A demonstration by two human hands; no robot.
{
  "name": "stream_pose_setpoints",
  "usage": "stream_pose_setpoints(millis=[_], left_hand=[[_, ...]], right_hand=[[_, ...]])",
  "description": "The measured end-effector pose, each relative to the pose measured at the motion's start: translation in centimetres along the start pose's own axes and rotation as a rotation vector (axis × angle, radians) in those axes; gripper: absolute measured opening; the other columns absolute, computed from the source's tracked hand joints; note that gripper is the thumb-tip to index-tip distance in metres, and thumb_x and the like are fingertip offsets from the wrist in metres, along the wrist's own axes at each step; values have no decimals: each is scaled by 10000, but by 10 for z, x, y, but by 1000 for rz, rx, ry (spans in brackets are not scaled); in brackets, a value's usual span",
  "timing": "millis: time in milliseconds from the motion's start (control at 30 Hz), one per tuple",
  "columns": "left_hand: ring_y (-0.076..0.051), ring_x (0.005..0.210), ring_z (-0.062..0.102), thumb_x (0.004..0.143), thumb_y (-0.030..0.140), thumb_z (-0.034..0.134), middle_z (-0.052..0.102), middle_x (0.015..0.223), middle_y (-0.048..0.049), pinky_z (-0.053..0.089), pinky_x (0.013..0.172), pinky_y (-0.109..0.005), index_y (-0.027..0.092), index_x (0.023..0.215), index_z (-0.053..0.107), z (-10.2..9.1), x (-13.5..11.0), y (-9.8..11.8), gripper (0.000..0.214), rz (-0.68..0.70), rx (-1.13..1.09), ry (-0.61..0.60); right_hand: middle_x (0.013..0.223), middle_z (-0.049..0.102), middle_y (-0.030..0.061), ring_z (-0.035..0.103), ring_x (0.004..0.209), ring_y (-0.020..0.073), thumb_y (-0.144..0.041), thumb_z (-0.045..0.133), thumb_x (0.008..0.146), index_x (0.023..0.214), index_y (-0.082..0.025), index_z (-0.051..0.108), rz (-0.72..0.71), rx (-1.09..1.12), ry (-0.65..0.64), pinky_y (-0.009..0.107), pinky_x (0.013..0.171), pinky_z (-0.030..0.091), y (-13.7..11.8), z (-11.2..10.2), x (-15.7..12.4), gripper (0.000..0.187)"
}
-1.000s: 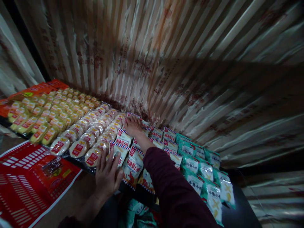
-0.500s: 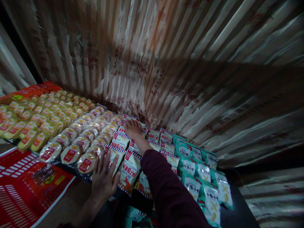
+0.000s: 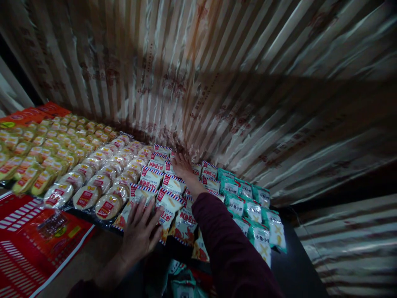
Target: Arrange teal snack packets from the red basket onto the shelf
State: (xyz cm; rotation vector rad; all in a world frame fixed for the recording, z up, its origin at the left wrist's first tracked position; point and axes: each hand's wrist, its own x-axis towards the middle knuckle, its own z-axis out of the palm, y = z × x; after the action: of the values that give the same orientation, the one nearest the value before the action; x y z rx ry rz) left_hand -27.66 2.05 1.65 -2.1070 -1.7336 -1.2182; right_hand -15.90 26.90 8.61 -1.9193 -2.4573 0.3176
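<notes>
Rows of white snack bags [image 3: 150,179] with red lettering and striped edges lie on a dark table. At the back of these rows, my right hand [image 3: 182,165] rests with fingers stretched over the bags, holding nothing that I can see. My left hand [image 3: 142,227] lies with its fingers spread on the front bags, beside a striped-edge bag [image 3: 169,207]. Right of my right sleeve sit green-and-white snack bags [image 3: 234,205] in rows. To the left are round wrapped cakes [image 3: 107,205] with red labels.
Yellow wrapped cakes [image 3: 34,174] fill the far left, with orange packaging [image 3: 52,108] behind. A red printed sheet [image 3: 21,248] hangs at the front left. More green bags [image 3: 182,283] lie below the table edge. A pleated plastic-like curtain [image 3: 186,82] backs the table [image 3: 299,252].
My right hand has moved rightward over the back of the striped-edge bags. My left hand has shifted slightly right and down, still spread on the front bags. The view has shifted slightly.
</notes>
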Motion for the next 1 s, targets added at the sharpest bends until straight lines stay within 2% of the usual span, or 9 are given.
stream_pose_setpoints(millis=[100,233,400,500,567,700,800,900,1000], left_hand=[[-303,1398,257,794,441,631,435,1444,-42,195,1143,-490,310,1310,525,6,2,2,543,14,20,-64],[-298,1408,233,797,443,626,425,1452,-35,199,1141,-490,310,1317,515,7,2,0,548,9,47,-70],[-296,1409,230,801,460,622,425,1452,-50,195,1142,-492,289,1322,504,4,0,-2,561,57,78,-56],[-304,1405,238,772,511,647,481,1407,-73,198,1136,-508,273,1294,529,3,-1,-4,586,98,52,-13],[-306,1408,229,763,519,654,492,1396,-78,197,1134,-516,264,1286,537,3,0,-4,593,105,46,-21],[-303,1411,223,764,471,663,463,1421,-72,188,1137,-513,267,1293,534,3,0,-2,582,80,59,-58],[-297,1408,235,772,444,655,482,1405,-71,202,1134,-501,265,1295,534,2,1,0,566,79,53,-38],[-291,1405,243,790,431,637,508,1381,-73,207,1134,-498,258,1284,543,-1,3,1,532,94,64,-16],[-291,1405,244,804,428,624,511,1375,-91,201,1134,-509,238,1303,524,-7,4,3,543,113,78,17]], right_hand=[[1557,219,60,180,1429,238,-509,119,955,1485,-216,226,-18,-6,-20,462,1143,135,5,5,-2,615],[1557,215,68,169,1431,246,-509,114,955,1487,-215,218,-9,-10,-28,477,1147,111,5,9,-1,617],[1580,119,51,38,1453,251,-526,128,958,1485,-262,214,-32,9,13,494,1148,68,0,1,-8,596],[1581,110,61,30,1454,253,-526,136,961,1480,-260,237,-72,-14,83,489,1146,70,-5,-6,-27,592],[1571,157,78,76,1450,250,-517,139,965,1477,-234,253,-95,-31,102,469,1148,92,-7,-6,-45,596],[1536,273,75,203,1426,215,-494,167,970,1463,-219,292,-147,-35,-9,430,1149,142,-11,0,-76,578],[1545,250,57,191,1431,200,-469,199,974,1459,-229,301,-151,-20,-36,419,1150,153,-10,-3,-83,550],[1561,197,60,143,1443,211,-463,189,978,1465,-219,288,-113,16,14,430,1151,160,-5,-15,-89,554],[1557,206,74,160,1439,207,-461,187,976,1467,-186,283,-85,72,91,421,1152,178,8,-22,-110,571]])
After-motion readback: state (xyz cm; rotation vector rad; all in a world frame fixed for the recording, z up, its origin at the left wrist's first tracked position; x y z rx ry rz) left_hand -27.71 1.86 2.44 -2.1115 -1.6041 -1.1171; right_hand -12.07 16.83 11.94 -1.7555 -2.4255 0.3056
